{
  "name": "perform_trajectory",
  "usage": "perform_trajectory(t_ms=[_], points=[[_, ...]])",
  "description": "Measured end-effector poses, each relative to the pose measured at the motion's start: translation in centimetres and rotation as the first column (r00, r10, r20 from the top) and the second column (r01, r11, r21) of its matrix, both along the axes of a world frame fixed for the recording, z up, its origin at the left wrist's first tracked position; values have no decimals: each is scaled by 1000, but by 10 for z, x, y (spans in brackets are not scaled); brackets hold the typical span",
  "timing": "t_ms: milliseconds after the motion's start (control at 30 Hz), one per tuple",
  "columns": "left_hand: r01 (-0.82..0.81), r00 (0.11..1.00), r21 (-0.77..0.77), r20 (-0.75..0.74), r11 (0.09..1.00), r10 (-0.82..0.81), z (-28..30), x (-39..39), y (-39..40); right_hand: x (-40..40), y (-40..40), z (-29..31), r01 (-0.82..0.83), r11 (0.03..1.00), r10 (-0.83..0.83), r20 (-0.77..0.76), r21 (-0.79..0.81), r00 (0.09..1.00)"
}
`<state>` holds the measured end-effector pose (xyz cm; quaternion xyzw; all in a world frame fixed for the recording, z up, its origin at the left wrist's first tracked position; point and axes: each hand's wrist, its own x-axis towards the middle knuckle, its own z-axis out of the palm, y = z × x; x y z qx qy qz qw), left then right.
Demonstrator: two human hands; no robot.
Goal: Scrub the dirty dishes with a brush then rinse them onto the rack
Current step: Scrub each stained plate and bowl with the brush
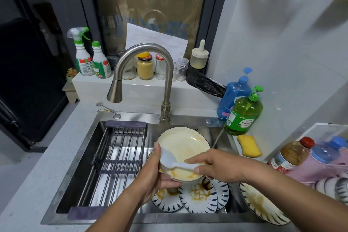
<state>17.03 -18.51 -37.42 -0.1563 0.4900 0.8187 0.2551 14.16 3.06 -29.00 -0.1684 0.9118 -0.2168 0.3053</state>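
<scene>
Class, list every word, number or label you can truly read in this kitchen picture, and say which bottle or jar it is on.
"3": large figure low on the white refill bottle; its other print is blurred.
White spray bottle: label too small to read.
Green soap bottle: a line of Chinese characters, too blurred to read.
Brown bottle: label blurred.
Blue pump bottle and jars: nothing legible.

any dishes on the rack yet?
No, the rack over the sink holds nothing; stained plates lie in the basin.

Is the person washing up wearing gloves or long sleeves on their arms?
No. The left hand and the right hand are bare, with no gloves, rings or watch showing. Both forearms are bare too; no sleeve shows in the picture.
</scene>
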Motion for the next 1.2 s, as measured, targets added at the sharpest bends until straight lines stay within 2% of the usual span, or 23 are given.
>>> perform_trajectory(t_ms=[67,167,300,433,533,667,733,800,867,933,1067,1200], points=[[-19,1000,-22,-16,1000,19,1,-1,-3,3,5,2,-38,999,37,40,20,999],[-64,994,-145,-100,987,50,2,-1,-7,7,16,10,-69,992,64,41,109,997],[-118,983,-248,-166,962,78,4,-2,-13,10,32,25,-100,925,143,-92,367,985],[-87,983,-301,-181,950,32,14,-2,-9,-2,42,31,-24,844,186,-251,536,950],[-22,983,-325,-180,945,-39,18,-1,-5,-7,36,28,-11,869,205,-339,495,918],[142,960,-309,-189,940,-207,16,3,0,-10,18,18,-71,895,257,-380,440,888],[139,964,-294,-179,946,-197,16,4,0,-11,16,11,-64,867,300,-416,494,858],[64,974,-306,-188,950,-127,15,2,-2,-13,22,8,7,832,289,-443,555,848],[-43,978,-359,-205,932,-34,16,-1,-5,-12,29,9,52,796,254,-410,603,876],[-121,974,-408,-224,905,29,16,-5,-7,-2,29,11,21,796,215,-314,605,925],[-187,968,-418,-230,889,96,13,-8,-6,23,14,24,-81,914,134,-108,398,985],[-170,973,-375,-212,911,95,13,-8,0,23,0,18,-35,968,68,-124,248,990]])
